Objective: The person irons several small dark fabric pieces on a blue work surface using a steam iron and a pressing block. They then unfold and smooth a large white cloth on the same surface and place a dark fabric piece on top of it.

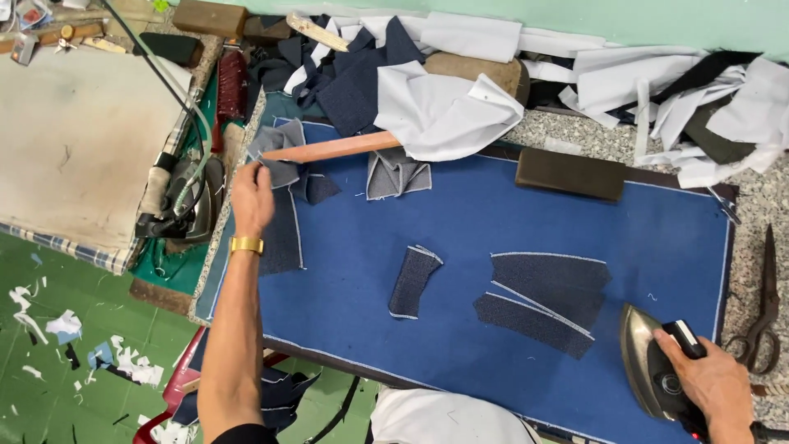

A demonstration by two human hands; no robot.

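Observation:
My left hand (251,200) reaches to the far left of the blue pressing pad (460,222) and pinches a grey-and-navy fabric piece (279,160) at its edge. A gold watch sits on that wrist. My right hand (713,380) grips the handle of a metal iron (649,370), which stands on the pad's near right corner. A small folded navy piece (413,281) lies in the pad's middle. Two larger navy pieces with white stitched edges (546,300) lie just left of the iron.
A wooden stick (333,149), a dark block (569,173) and heaps of white and navy cloth (448,107) crowd the back. Black shears (764,304) lie at the right edge. A second iron (185,201) rests left of the pad. Scraps litter the green floor (74,345).

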